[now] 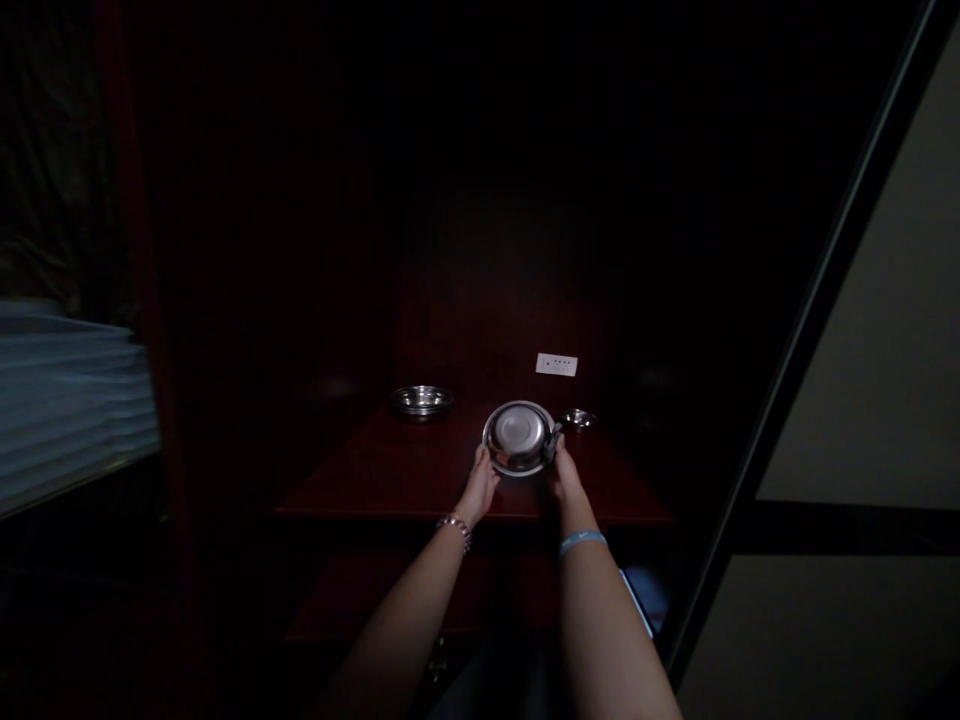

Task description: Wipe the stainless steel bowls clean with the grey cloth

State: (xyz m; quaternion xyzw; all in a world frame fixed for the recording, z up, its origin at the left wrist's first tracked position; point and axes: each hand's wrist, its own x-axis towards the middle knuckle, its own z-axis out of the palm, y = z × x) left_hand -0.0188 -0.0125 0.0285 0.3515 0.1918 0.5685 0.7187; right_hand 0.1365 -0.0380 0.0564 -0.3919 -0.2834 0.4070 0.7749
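A shiny metal bowl (516, 430) is held up with its underside toward me, above the front part of a dark red shelf. My left hand (480, 485) grips its rim at the lower left, fingers closed on it. At the bowl's right side, my right hand (564, 472) is closed on a bunched dark grey cloth (553, 443) that touches the bowl's edge. Some of the right fingers are hidden behind the bowl and cloth.
On the red shelf (390, 475), a stack of metal bowls (421, 402) stands at back left and another metal bowl (579, 419) at back right. A white socket plate (556, 365) is on the back wall. Pale stacked sheets (71, 400) lie far left.
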